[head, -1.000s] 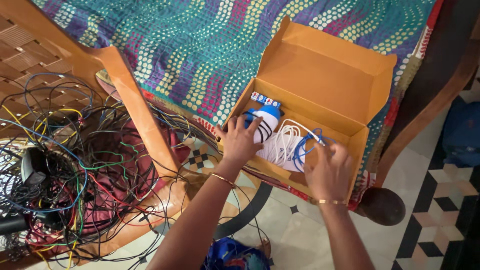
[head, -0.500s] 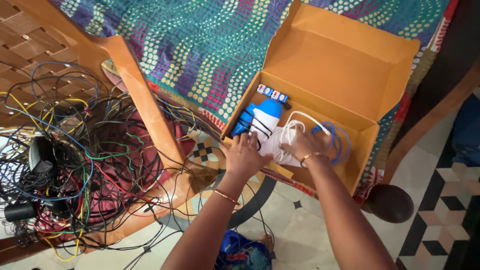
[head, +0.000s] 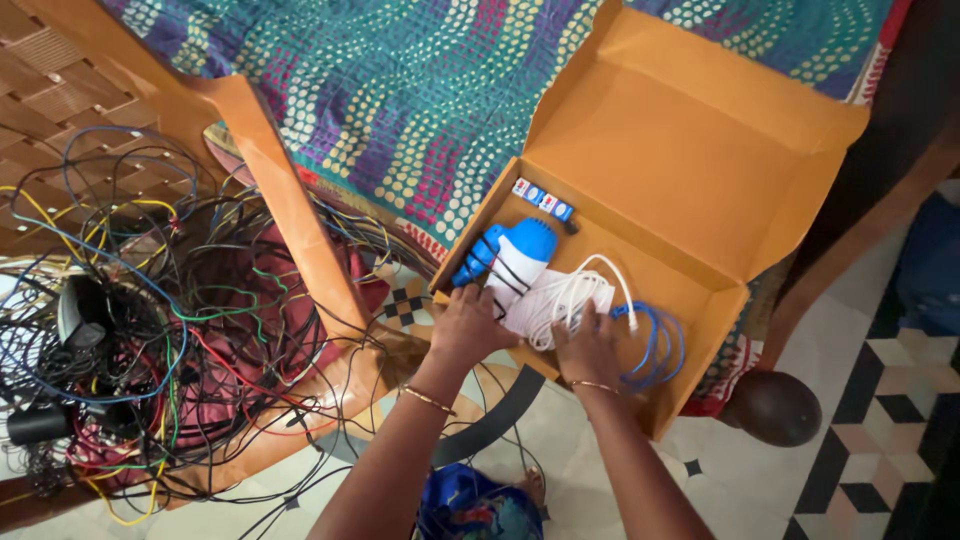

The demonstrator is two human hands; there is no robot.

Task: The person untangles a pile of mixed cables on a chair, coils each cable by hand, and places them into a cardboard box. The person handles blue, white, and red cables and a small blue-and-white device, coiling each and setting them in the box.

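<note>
Both hands rest with fingers spread on the near rim of the open cardboard box (head: 700, 140): left hand (head: 467, 327) beside the blue-white plastic device (head: 520, 262), right hand (head: 588, 346) touching the coiled white cable (head: 570, 295).

The near wall of the cardboard box (head: 700, 330) is hidden behind the left hand (head: 468, 328) and the right hand (head: 588, 347), and their fingertips are lost among the white cable (head: 570, 295), so their grip cannot be told. The box lid runs off the top edge. The tangle of wires (head: 150, 330) is cut off at the left edge. Both arms leave the bottom edge. The small blue and white pieces (head: 543, 199) are too small to make out.
</note>
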